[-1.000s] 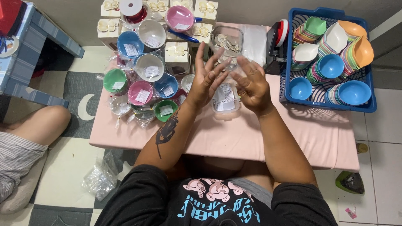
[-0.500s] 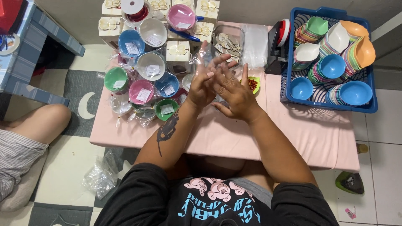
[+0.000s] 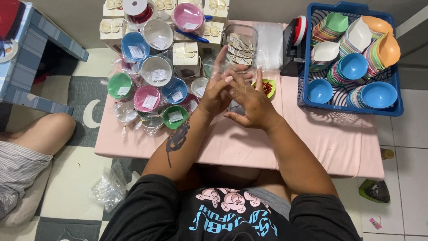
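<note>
Two hands at frame centre, over a pink table (image 3: 339,143). Left hand (image 3: 217,91) and right hand (image 3: 250,100) pressed together, fingers (image 3: 232,78) mostly straight, pinching a clear plastic bag (image 3: 221,60) between them; bag thin, see-through, rising above the fingertips toward the upper middle, lower edge just showing below the palms. Contents of bag not discernible.

Just right of the hands: one small green dish (image 3: 267,87) with red bits inside, resting on the table.

Upper middle: one clear tub (image 3: 241,44) of pale flat pieces. Beside it, a stack of clear bags (image 3: 270,44).

Left of centre: cluster of wrapped bowls (image 3: 154,71) with paper labels, about nine countable – two blue, two green, two pink, three white; further ones partly hidden under wrapping.

Top edge: five or so small white boxes (image 3: 185,53) with pale shapes on the lids.

Upper right: one blue basket (image 3: 354,109) holding stacked bowls – blue, green, white, orange, pastel; stacks too dense to count.

Lower left, on the floor: a heap of clear bags (image 3: 107,189). Far left: another person's bent leg (image 3: 42,134).
</note>
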